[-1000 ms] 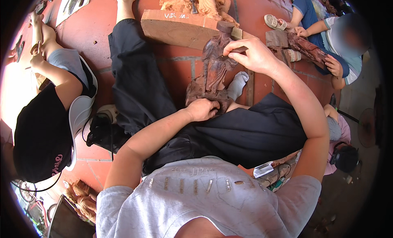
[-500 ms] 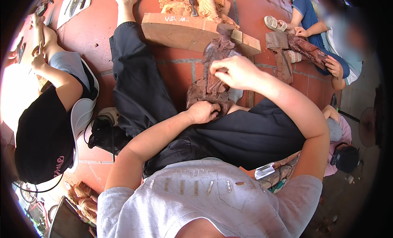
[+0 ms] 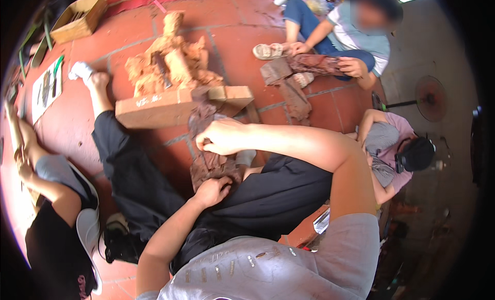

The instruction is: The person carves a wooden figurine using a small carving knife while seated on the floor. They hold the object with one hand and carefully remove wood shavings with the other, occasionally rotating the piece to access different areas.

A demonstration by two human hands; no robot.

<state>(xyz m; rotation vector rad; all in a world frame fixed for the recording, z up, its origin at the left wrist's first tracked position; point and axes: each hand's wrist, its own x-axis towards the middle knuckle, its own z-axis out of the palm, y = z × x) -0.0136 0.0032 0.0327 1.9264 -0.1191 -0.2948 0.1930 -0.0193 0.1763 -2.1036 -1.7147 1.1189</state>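
Note:
A dark brown wooden carving (image 3: 202,168) of a figure stands between my legs, its base close to my right thigh. My left hand (image 3: 212,192) is curled over the edge of that base, fingers bent against the wood. Across the middle of the figure reaches my right hand (image 3: 223,137), its fingers closed in a pinch against the carved surface. Whatever is in that pinch, if anything, is hidden by the fingers. Behind the figure sits a larger carving in pale orange wood (image 3: 179,68) on a thick wooden plank (image 3: 154,110), with a chisel (image 3: 161,71) leaning on it.
At the right, a seated person (image 3: 322,39) holds another dark carving (image 3: 317,62) beside a wooden block (image 3: 295,98). A person in black (image 3: 56,243) sits at my left. Tools lie on a white sheet (image 3: 40,101); a wooden box (image 3: 80,19) and a fan (image 3: 430,99) stand farther off.
The view has swung right and up, so the scene sits lower and more to the left. Both hands stay at the same carving, the right still pinched, the left still at the base.

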